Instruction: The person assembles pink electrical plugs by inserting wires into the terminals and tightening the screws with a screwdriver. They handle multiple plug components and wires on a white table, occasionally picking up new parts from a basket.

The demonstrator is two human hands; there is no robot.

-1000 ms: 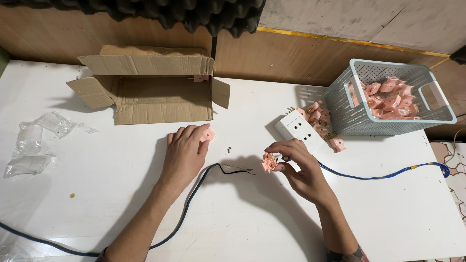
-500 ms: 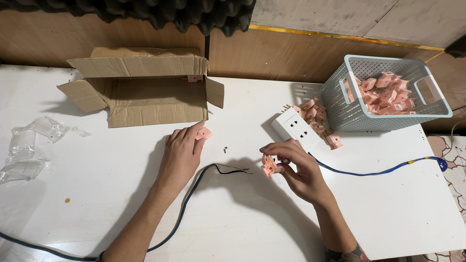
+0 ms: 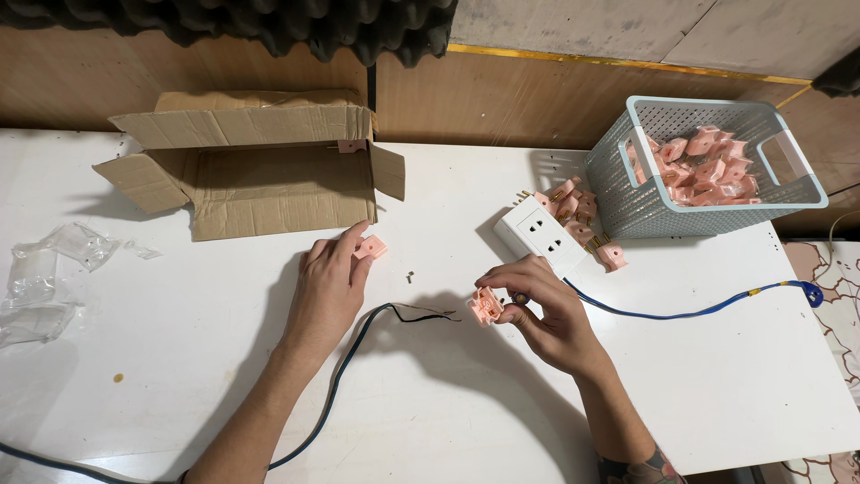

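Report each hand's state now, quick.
Left hand: fingertips on a pink plug piece on the table.
Right hand: pinching a pink plug part.

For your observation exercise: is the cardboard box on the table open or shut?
Open. The cardboard box lies on its side, flaps spread outward, bare inside facing the camera.

Place: small assembly workshop
Evidence: basket [image 3: 627, 202] of pink plug parts [image 3: 703, 166] upper right, cardboard box [image 3: 260, 179] upper left, white tabletop [image 3: 448, 412]
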